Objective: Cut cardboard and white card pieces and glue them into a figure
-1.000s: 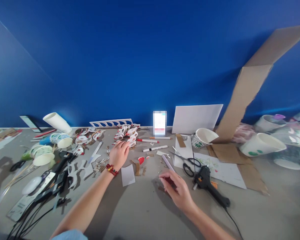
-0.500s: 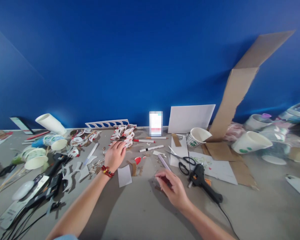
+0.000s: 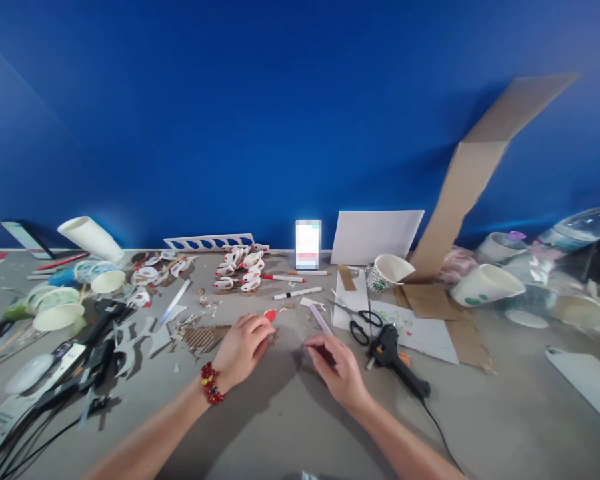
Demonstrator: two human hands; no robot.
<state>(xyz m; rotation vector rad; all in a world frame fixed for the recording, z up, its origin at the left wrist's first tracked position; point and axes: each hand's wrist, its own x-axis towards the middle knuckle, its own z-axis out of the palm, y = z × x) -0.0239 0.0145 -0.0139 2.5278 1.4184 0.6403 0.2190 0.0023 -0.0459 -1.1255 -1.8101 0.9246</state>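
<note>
My left hand (image 3: 245,350), with a red bead bracelet (image 3: 211,385) at the wrist, is low over the table with its fingers bent together. Its fingertips are beside a small red piece (image 3: 270,315); what lies under them is hidden. My right hand (image 3: 339,370) is closed, thumb and forefinger pinched, and anything between them is too small to make out. Just beyond its knuckles lies a pale purple stick (image 3: 321,319). Left of my left hand rests a corrugated cardboard piece (image 3: 206,339). Several white-and-red paper shapes (image 3: 240,267) stand clustered behind.
A black glue gun (image 3: 390,350) and scissors (image 3: 363,323) lie right of my right hand. Behind are markers (image 3: 297,293), a lit screen (image 3: 308,245), a white board (image 3: 375,237) and a patterned cup (image 3: 387,272). Paper cups (image 3: 63,310), cables and a power strip (image 3: 25,417) fill the left.
My left hand has come back from the paper shapes, toward the red piece and my right hand. The white paper rectangle no longer shows; corrugated cardboard is visible. My right hand stays pinched.
</note>
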